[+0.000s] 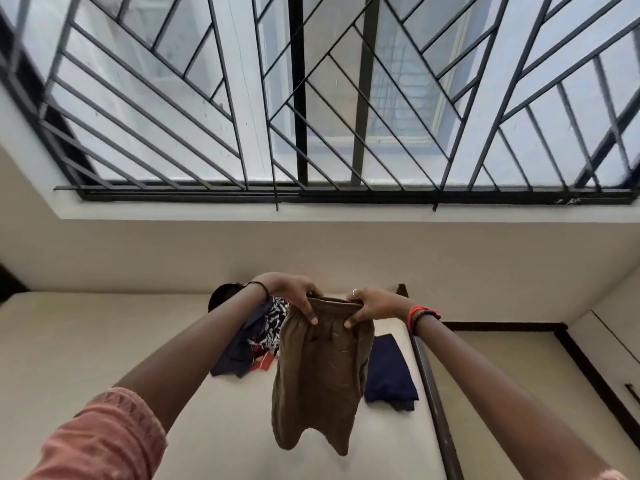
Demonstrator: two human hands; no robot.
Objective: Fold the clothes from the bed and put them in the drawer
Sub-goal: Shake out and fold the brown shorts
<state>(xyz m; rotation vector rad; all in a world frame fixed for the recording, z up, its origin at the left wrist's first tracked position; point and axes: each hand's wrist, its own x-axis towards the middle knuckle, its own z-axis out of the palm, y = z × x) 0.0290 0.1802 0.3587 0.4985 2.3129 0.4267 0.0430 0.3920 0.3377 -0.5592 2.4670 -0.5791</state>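
Observation:
A pair of brown shorts (318,375) hangs in the air above the bed (104,341), held by its waistband. My left hand (294,292) grips the waistband's left end and my right hand (374,306) grips its right end, both arms stretched forward. Behind the shorts on the bed lies a loose pile of clothes (256,337) in dark blue, black-and-white print and red. A folded dark blue garment (389,370) rests flat on the bed to the right of the shorts, near the bed's edge.
The bed's dark wooden side rail (433,393) runs along the right. A cream cabinet front with a dark handle (632,393) stands at the far right. A large barred window (329,98) fills the wall above the bed. A dark round object (223,296) lies behind the pile.

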